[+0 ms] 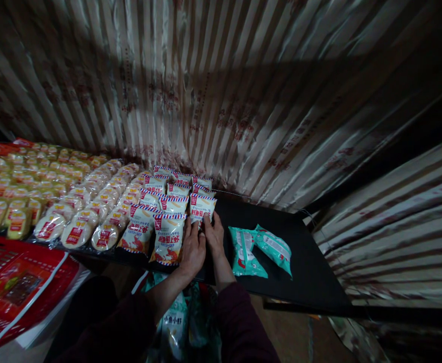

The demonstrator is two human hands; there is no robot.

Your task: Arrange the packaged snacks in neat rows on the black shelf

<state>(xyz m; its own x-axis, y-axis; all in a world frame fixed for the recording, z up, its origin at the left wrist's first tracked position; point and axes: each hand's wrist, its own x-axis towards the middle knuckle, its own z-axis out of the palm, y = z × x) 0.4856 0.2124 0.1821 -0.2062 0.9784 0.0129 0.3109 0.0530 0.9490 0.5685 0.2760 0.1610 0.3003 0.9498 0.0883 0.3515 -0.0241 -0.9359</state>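
Note:
Both of my hands are at the right-hand column of white snack bags with striped top edges. My left hand (193, 250) reaches the lower left of the front snack bag (202, 204), fingers pointing forward. Against the same bag's lower right side rests my right hand (214, 234), its thumb turned inward. The bag sits between the two hands, tilted back on the ones behind it; my fingers hide its bottom. Just left of my left hand stands another white snack bag (169, 239). To the right, two teal snack bags (242, 249) lie on the black tabletop (307, 272).
Rows of round packaged cakes (76, 233) and small yellow packaged cakes (18, 223) fill the left side. A red basket (50, 287) stands at lower left. More teal bags (174, 322) are below the table edge. A pleated printed curtain (221, 101) hangs behind.

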